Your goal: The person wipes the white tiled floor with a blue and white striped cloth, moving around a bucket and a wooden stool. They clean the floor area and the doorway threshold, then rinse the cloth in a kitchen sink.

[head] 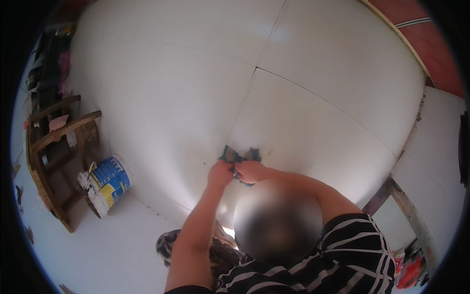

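My left hand (221, 174) and my right hand (252, 171) are close together, nearly touching. Both have their fingers closed on a small ragged piece of dark teal and brown material (232, 155). It looks like fabric, but its exact kind is too blurred to tell. Parts of it stick out beyond the fingers on the far side, and a little shows below my right hand. The rest is hidden in my grip. Behind the hands stretches a white tiled surface (191, 95) with thin dark joints.
On the left are a wooden stool or chair frame (66, 134) and a blue, yellow and white plastic bucket (112, 180) bearing writing. Dark clutter (51, 62) is at the far left. A worn wooden frame (413, 217) and red plastic packaging (409, 272) lie lower right. Reddish panels (433, 47) border the upper right.
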### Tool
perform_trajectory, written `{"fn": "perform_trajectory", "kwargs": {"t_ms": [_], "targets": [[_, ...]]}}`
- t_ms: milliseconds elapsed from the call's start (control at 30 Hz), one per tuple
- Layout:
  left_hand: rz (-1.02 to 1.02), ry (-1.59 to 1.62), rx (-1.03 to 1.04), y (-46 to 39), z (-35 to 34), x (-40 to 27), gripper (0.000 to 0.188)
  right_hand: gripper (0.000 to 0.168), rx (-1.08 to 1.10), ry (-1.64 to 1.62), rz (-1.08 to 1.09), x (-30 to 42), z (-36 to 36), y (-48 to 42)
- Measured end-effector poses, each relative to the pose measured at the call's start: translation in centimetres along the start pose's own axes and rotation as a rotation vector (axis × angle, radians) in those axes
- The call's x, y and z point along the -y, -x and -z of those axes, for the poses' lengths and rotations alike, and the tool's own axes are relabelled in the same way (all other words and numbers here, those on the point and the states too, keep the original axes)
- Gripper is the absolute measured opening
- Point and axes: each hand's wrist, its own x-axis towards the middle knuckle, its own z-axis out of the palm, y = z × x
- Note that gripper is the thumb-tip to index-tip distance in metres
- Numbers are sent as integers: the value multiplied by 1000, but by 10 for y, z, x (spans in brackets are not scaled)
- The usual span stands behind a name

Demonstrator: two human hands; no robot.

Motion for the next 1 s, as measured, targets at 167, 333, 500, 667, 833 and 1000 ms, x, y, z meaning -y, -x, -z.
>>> {"fn": "perform_trajectory", "kwargs": {"t_ms": [167,333,500,667,833,1000], "targets": [[-367,257,-148,-71,88,-101,25,30,-462,-703,143,-23,118,93],[-857,277,-437,-146,36,-235,15,53,-935,-510,-176,-64,180,207],[-793,-63,-161,-122,-39,-298,27,60,-1117,48,-761,-145,101,210],[-848,148,-358,-152,-88,-184,40,69,-955,444,-733,-158,67,123],[-488,19,-609,-198,18,-56,43,71,-690,582,-502,-75,146,-10],[-149,51,-673,-200,58,132,46,70,-564,664,-336,33,144,-180]]}}
